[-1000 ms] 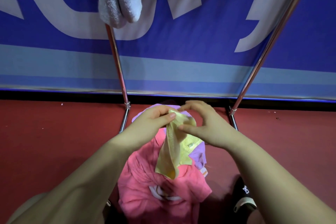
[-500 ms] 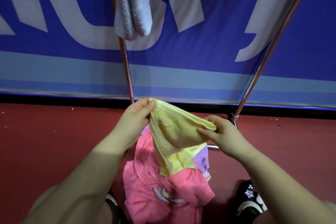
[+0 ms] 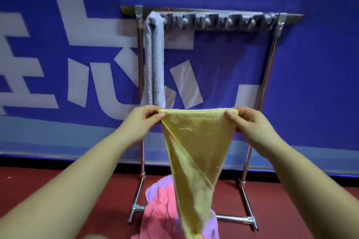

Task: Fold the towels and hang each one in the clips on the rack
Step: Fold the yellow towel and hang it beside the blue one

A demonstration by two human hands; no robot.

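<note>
On the rack one grey towel hangs clipped, both hands pinch the yellow towel (unfolded), others wait on the floor.

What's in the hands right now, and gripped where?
The yellow towel: left hand and right hand each pinch one end of its stretched top edge; the rest hangs free to a point.

Single head-worn view, facing forward and slightly down, close to rack, wall behind
</note>
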